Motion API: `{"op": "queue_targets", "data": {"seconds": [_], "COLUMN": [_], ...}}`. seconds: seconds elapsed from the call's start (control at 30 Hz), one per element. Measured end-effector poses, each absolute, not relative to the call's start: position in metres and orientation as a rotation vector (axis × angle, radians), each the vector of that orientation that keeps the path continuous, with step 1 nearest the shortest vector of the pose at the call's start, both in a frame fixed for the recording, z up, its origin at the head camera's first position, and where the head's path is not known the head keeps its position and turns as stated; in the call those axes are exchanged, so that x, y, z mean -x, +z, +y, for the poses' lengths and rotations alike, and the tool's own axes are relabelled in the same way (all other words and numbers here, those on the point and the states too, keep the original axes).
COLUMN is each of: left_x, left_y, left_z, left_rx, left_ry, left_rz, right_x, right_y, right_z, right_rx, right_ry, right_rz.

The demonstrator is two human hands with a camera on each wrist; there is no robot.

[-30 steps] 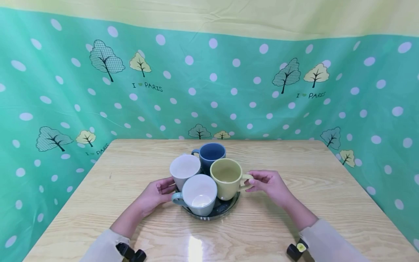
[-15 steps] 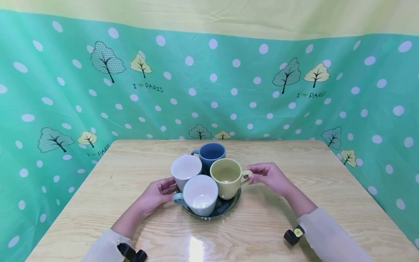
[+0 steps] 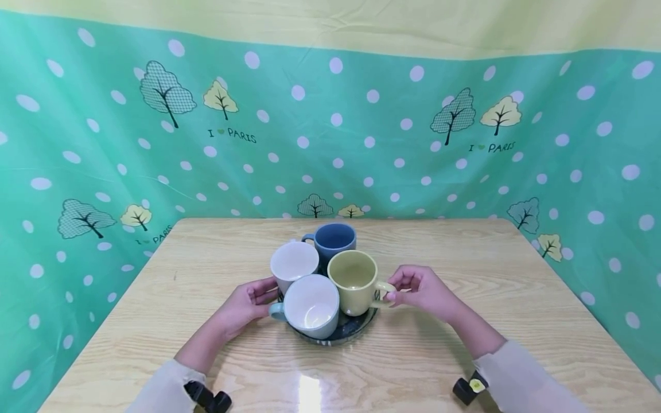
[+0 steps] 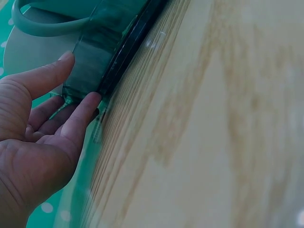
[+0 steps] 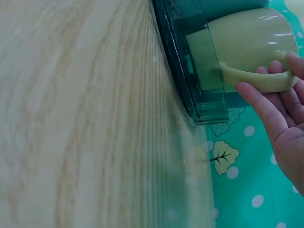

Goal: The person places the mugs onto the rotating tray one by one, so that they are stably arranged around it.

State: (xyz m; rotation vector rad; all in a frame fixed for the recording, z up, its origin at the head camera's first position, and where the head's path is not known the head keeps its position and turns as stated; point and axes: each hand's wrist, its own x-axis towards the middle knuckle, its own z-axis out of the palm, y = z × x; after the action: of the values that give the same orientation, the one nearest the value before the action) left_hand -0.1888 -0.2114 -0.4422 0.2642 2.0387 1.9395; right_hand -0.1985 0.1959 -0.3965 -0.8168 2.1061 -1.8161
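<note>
A round tray [image 3: 356,331] with a dark base and a see-through wall bears several mugs. My right hand [image 3: 426,292] pinches the handle of the yellow mug [image 5: 256,38], which stands at the tray's right side. The fingers of my left hand [image 3: 242,310] lie extended against the tray's left wall, as the left wrist view shows; its thumb is raised beside the wall. In front is a light-blue mug [image 3: 312,307] with a white inside, its handle to the left. Behind it stand a white mug [image 3: 294,264] and a blue mug [image 3: 335,238]. The mugs partly hide the tray's floor.
The tray rests on a light wood-grain table [image 3: 206,246]. A green dotted cloth [image 3: 369,120] with printed trees hangs behind the table and at both sides. Each wrist wears a small black camera [image 3: 206,397].
The yellow mug has shifted slightly left, its handle turning toward the front. The light-blue mug has edged left beside it. My right hand rose a little, then came down; my left hand stays put.
</note>
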Motion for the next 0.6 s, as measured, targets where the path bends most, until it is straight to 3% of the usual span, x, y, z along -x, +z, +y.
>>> {"op": "queue_targets", "data": {"seconds": [0.33, 0.6], "left_x": [0.189, 0.188], "left_y": [-0.441, -0.441], "left_z": [-0.212, -0.211], "left_rx": [-0.258, -0.244], "left_ry": [1.931, 1.935], "left_rz": [2.066, 2.052], "right_x": [0.197, 0.228], "right_y": [-0.39, -0.388], "right_z": [0.192, 0.202], "right_rx": [0.812, 0.788], "right_ry": [-1.735, -1.663], "right_rz": [2.186, 2.224]}}
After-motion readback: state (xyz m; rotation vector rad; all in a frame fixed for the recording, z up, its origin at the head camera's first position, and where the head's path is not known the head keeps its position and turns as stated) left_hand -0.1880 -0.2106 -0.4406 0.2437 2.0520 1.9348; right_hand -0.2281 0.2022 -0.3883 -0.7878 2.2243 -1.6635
